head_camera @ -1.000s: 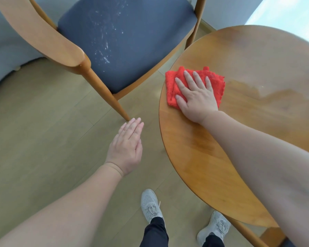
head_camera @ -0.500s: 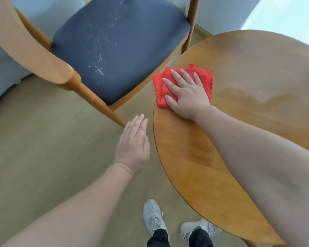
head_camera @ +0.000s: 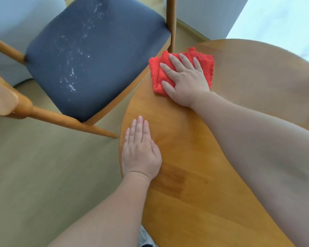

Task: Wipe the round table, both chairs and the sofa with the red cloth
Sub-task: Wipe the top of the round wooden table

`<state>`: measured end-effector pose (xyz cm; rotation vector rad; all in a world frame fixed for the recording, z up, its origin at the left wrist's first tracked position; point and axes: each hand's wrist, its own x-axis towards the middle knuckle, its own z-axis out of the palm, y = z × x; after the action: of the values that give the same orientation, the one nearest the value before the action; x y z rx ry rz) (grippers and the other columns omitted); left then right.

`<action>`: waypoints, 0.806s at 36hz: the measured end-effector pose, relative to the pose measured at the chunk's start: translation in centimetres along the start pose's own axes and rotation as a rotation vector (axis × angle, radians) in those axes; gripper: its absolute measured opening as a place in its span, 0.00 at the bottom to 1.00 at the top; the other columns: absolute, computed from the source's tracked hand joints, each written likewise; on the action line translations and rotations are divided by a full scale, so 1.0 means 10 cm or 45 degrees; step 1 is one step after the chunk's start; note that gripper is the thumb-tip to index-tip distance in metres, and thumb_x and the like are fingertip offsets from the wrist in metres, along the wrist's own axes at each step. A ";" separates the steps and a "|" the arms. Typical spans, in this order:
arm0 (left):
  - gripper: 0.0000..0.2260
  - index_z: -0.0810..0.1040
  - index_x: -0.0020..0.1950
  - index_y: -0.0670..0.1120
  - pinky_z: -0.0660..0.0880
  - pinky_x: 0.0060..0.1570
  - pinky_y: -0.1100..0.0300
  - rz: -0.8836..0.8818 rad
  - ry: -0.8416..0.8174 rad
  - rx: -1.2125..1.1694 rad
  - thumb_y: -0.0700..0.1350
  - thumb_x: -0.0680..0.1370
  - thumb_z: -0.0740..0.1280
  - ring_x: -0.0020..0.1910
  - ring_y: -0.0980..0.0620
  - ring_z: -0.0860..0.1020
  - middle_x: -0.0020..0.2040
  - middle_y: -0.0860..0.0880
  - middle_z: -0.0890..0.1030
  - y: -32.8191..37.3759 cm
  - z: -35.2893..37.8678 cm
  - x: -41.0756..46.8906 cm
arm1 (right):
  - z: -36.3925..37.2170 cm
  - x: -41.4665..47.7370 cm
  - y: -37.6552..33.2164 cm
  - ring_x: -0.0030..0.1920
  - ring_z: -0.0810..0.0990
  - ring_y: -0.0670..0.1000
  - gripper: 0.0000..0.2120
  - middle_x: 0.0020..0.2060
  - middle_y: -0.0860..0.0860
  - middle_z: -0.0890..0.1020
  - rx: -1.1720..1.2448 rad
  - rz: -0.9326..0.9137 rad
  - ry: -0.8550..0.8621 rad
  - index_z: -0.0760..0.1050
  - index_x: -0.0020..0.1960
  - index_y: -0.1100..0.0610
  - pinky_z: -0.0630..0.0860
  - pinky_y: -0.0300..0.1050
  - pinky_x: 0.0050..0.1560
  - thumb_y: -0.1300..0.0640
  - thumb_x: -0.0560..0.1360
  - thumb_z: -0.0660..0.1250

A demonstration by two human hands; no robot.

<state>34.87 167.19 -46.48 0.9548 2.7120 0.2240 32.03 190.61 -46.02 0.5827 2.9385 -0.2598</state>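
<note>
The red cloth (head_camera: 206, 65) is pinned under the spread right hand (head_camera: 185, 81) on the round table (head_camera: 212, 184), presumably for wiping pressure; the left hand (head_camera: 141, 152) is laid flat, fingers together, likely bracing.

Right hand (head_camera: 185, 80) flat on red cloth (head_camera: 206, 64)

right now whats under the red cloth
The red cloth lies on the round table at its edge, with the right hand flat on top. The wood beneath is covered and cannot be seen.
</note>
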 end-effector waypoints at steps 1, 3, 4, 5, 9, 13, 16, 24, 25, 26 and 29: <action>0.26 0.51 0.77 0.45 0.40 0.73 0.58 -0.003 -0.007 0.014 0.49 0.79 0.44 0.76 0.53 0.46 0.78 0.49 0.50 0.01 0.00 0.01 | -0.01 0.04 0.04 0.78 0.46 0.54 0.29 0.79 0.48 0.51 -0.005 0.007 0.007 0.52 0.78 0.42 0.41 0.60 0.76 0.37 0.78 0.45; 0.26 0.50 0.77 0.46 0.40 0.73 0.58 -0.008 -0.012 0.024 0.50 0.79 0.43 0.76 0.53 0.45 0.78 0.49 0.49 0.03 -0.01 0.02 | -0.03 0.10 0.12 0.78 0.47 0.54 0.29 0.79 0.48 0.52 -0.002 0.018 0.016 0.52 0.78 0.42 0.42 0.60 0.76 0.37 0.78 0.45; 0.26 0.49 0.77 0.46 0.40 0.73 0.58 -0.011 -0.016 0.027 0.50 0.79 0.43 0.76 0.53 0.45 0.78 0.49 0.49 0.03 -0.01 0.02 | -0.05 0.13 0.16 0.78 0.47 0.54 0.29 0.79 0.49 0.52 0.002 0.018 0.018 0.53 0.78 0.42 0.42 0.60 0.76 0.37 0.78 0.45; 0.26 0.49 0.77 0.46 0.40 0.73 0.58 -0.015 -0.020 0.031 0.50 0.79 0.44 0.76 0.53 0.45 0.78 0.49 0.49 0.03 -0.01 0.02 | -0.06 0.16 0.20 0.78 0.48 0.55 0.29 0.79 0.49 0.53 0.004 0.021 0.021 0.53 0.78 0.42 0.42 0.60 0.76 0.37 0.78 0.45; 0.26 0.50 0.77 0.46 0.41 0.73 0.58 -0.020 -0.024 0.012 0.50 0.79 0.44 0.76 0.54 0.46 0.78 0.50 0.50 0.04 -0.01 0.03 | -0.11 0.25 0.35 0.78 0.49 0.55 0.29 0.78 0.50 0.55 0.016 0.066 0.040 0.54 0.78 0.43 0.43 0.60 0.76 0.38 0.77 0.46; 0.27 0.50 0.77 0.46 0.41 0.73 0.57 -0.017 -0.024 0.017 0.51 0.78 0.42 0.76 0.54 0.46 0.78 0.50 0.50 0.02 0.00 0.02 | -0.11 0.24 0.32 0.78 0.48 0.55 0.29 0.78 0.50 0.53 0.027 0.078 0.019 0.53 0.78 0.43 0.42 0.60 0.76 0.38 0.78 0.45; 0.27 0.51 0.77 0.46 0.42 0.73 0.57 -0.022 -0.027 0.027 0.51 0.78 0.42 0.76 0.54 0.46 0.77 0.50 0.50 0.02 -0.01 0.01 | -0.08 0.13 0.27 0.78 0.46 0.54 0.29 0.79 0.49 0.51 0.039 0.114 0.021 0.52 0.78 0.43 0.41 0.59 0.76 0.38 0.79 0.44; 0.27 0.57 0.76 0.43 0.45 0.73 0.55 -0.003 -0.007 0.020 0.49 0.78 0.44 0.76 0.51 0.51 0.77 0.48 0.55 -0.01 0.00 0.04 | 0.05 -0.59 -0.02 0.78 0.44 0.53 0.29 0.79 0.48 0.50 0.074 0.175 -0.026 0.50 0.79 0.44 0.40 0.59 0.76 0.38 0.79 0.45; 0.27 0.57 0.76 0.43 0.45 0.73 0.55 -0.004 -0.006 0.012 0.49 0.78 0.45 0.76 0.51 0.51 0.77 0.47 0.55 -0.01 0.00 0.04 | 0.07 -0.71 -0.04 0.78 0.45 0.53 0.29 0.79 0.48 0.50 0.083 0.183 -0.027 0.51 0.79 0.44 0.40 0.59 0.76 0.38 0.79 0.46; 0.26 0.57 0.76 0.43 0.45 0.74 0.55 -0.005 -0.006 0.004 0.48 0.78 0.46 0.76 0.51 0.51 0.77 0.47 0.55 -0.01 0.00 0.04 | 0.09 -0.82 -0.07 0.78 0.45 0.53 0.29 0.79 0.48 0.50 0.091 0.188 -0.030 0.52 0.78 0.44 0.40 0.59 0.76 0.38 0.79 0.47; 0.26 0.57 0.76 0.42 0.45 0.74 0.55 -0.003 -0.002 -0.012 0.47 0.78 0.48 0.76 0.51 0.51 0.77 0.47 0.55 0.00 0.00 0.03 | 0.13 -1.09 -0.10 0.78 0.46 0.53 0.29 0.79 0.48 0.52 0.105 0.193 -0.044 0.53 0.78 0.44 0.40 0.58 0.76 0.38 0.79 0.46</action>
<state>34.60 167.35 -46.51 0.9483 2.7081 0.2352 41.75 185.52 -45.39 0.7996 2.8433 -0.3713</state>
